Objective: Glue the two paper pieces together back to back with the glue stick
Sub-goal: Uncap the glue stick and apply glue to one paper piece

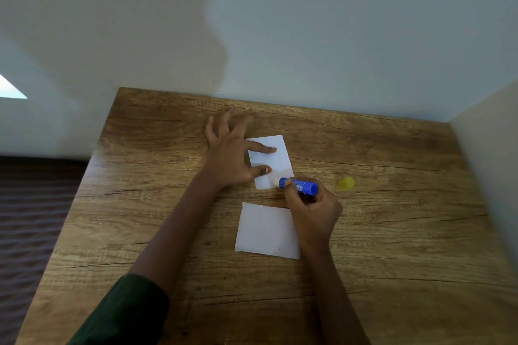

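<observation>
While glue goes onto the first piece, the near sheet [266, 230] lies flat and untouched at six o'clock of the work. The far sheet [273, 161] sits just beyond it at twelve, apart by a strip of bare wood. The left hand [227, 157] comes in from nine o'clock, fingers [263, 148] straight and splayed, with forefinger and thumb pressing the far sheet down. The right hand [314, 210] has its fingers curled tight round the blue glue stick [301, 185], whose white tip looks to be touching that sheet's five o'clock corner. I'd call this the spreading step, early on: nothing joined yet. Next call, by my reading, is even cover out to the edges. Then the stick goes down and the near sheet must land square on top, since thin paper will wrinkle or shift if rushed. A yellow cap [346, 183] lies loose at three o'clock of the stick.

Round the scene: a plain pale wall [336, 36] fills twelve o'clock. The wood-grain bench [392, 232] butts against it, with a side wall at three. Something dark and ribbed [33, 204] lies at nine, and a green sleeve [123, 314] shows at seven.
</observation>
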